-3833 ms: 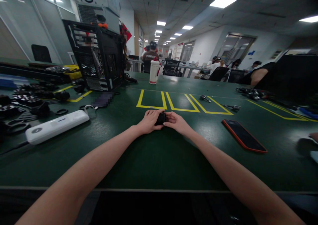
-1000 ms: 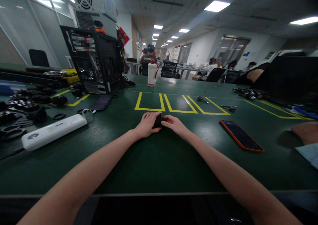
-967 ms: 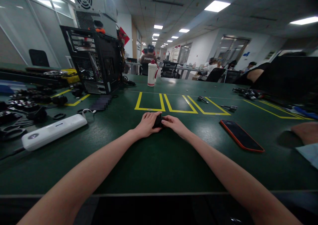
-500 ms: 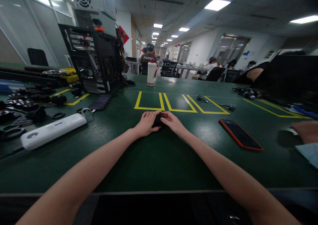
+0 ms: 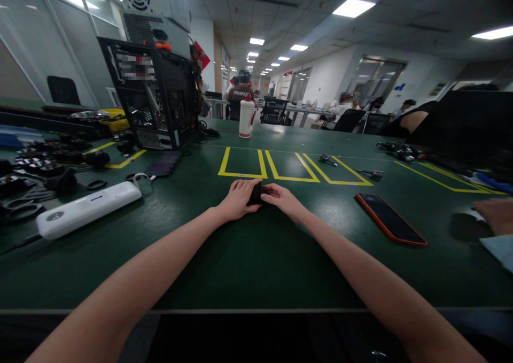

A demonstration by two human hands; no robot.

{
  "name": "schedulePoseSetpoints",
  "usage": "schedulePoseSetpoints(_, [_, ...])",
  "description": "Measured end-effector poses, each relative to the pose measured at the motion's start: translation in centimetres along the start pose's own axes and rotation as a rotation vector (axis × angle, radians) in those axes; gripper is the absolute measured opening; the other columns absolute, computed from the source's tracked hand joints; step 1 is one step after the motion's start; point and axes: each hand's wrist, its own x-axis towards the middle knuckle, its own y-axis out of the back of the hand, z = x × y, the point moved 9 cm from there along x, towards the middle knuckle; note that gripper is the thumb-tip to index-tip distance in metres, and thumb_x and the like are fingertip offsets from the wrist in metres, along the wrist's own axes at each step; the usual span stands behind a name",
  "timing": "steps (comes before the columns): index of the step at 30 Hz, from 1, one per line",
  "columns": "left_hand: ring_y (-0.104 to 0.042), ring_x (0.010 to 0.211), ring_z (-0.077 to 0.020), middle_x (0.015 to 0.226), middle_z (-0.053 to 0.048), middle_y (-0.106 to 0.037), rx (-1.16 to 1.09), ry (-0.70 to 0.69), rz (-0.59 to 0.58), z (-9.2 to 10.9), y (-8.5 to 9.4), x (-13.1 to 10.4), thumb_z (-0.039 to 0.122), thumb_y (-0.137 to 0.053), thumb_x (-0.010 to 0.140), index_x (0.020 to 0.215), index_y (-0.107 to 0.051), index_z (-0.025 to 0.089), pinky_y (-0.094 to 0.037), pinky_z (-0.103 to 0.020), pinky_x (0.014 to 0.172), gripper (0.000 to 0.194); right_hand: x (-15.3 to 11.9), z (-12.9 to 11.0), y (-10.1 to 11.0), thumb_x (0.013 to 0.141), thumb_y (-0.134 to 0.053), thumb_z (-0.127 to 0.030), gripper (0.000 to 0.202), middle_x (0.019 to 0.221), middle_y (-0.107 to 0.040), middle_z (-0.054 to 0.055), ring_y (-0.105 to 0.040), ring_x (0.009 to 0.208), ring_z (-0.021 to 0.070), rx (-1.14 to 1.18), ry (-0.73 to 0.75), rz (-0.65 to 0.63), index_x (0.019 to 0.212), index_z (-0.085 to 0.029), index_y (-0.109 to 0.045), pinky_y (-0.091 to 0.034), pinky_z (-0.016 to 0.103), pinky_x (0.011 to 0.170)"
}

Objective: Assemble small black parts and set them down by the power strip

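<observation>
My left hand (image 5: 239,197) is wrapped round a small black part (image 5: 256,194) on the green table (image 5: 256,267), its fingers over the top and the thumb along the near side. Most of the part is covered, so its exact kind does not show. At its right side, my right hand (image 5: 282,199) has thumb and fingers bent together, the tips against the part. Just beyond both hands are yellow tape outlines (image 5: 242,175).
A phone with an orange edge (image 5: 390,218) lies right, near another person's hand (image 5: 497,213). Small metal pieces (image 5: 328,160) lie behind. Left are a white power strip (image 5: 90,208), black parts (image 5: 40,160) and an open computer case (image 5: 160,95). A white bottle (image 5: 246,118) stands farther back.
The view has shifted slightly. My right hand has moved a little to the right along the black part's side, while my left hand keeps its hold.
</observation>
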Motion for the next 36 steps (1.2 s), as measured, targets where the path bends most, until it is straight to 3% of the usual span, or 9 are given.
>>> schedulePoseSetpoints(7, [-0.04, 0.11, -0.0258, 0.116, -0.008, -0.046, 0.001, 0.0, 0.016, 0.0, 0.0, 0.0, 0.034, -0.058, 0.07, 0.124, -0.026, 0.021, -0.025, -0.044, 0.096, 0.064, 0.0, 0.9, -0.3, 0.069, -0.061, -0.032, 0.026, 0.093, -0.058, 0.005, -0.055, 0.087, 0.0159, 0.183, -0.107, 0.009, 0.09, -0.016, -0.057, -0.042, 0.035, 0.086])
schedulePoseSetpoints(13, [-0.04, 0.11, -0.0251, 0.117, -0.008, -0.046, 0.0, -0.014, 0.014, -0.1, -0.1, 0.1, 0.035, -0.056, 0.071, 0.124, -0.026, 0.021, -0.025, -0.043, 0.096, 0.063, -0.1, -0.3, 0.1, 0.068, -0.062, -0.027, 0.036, 0.101, -0.056, 0.006, -0.052, 0.096, 0.0172, 0.072, 0.005, 0.006, 0.102, -0.019, -0.054, -0.038, 0.037, 0.089])
schedulePoseSetpoints(21, [-0.04, 0.109, -0.0252, 0.116, -0.008, -0.046, -0.004, -0.007, 0.015, -0.1, -0.1, 0.1, 0.034, -0.057, 0.07, 0.123, -0.026, 0.021, -0.025, -0.043, 0.096, 0.063, -0.7, -0.4, -0.2, 0.059, -0.069, -0.021, 0.05, 0.091, -0.057, 0.001, -0.058, 0.076, 0.0138, 0.087, 0.01, -0.025, 0.104, -0.025, -0.047, -0.046, 0.037, 0.078])
schedulePoseSetpoints(27, [-0.04, 0.108, -0.0253, 0.115, -0.007, -0.046, -0.019, 0.002, 0.015, 0.0, 0.0, 0.1, 0.033, -0.057, 0.07, 0.123, -0.026, 0.023, -0.026, -0.044, 0.095, 0.063, -0.6, 0.1, -0.2, 0.067, -0.063, -0.031, 0.033, 0.088, -0.059, 0.002, -0.058, 0.084, 0.0153, 0.154, -0.046, 0.015, 0.095, -0.023, -0.049, -0.045, 0.038, 0.081])
schedulePoseSetpoints(36, [-0.041, 0.109, -0.025, 0.116, -0.008, -0.046, -0.006, -0.01, 0.013, 0.0, -0.1, 0.1, 0.034, -0.056, 0.071, 0.124, -0.025, 0.021, -0.025, -0.043, 0.096, 0.063, -0.1, -1.0, 0.4, 0.061, -0.067, -0.026, 0.031, 0.094, -0.058, 0.001, -0.056, 0.089, 0.0144, 0.073, 0.101, 0.06, 0.087, -0.02, -0.051, -0.041, 0.033, 0.086])
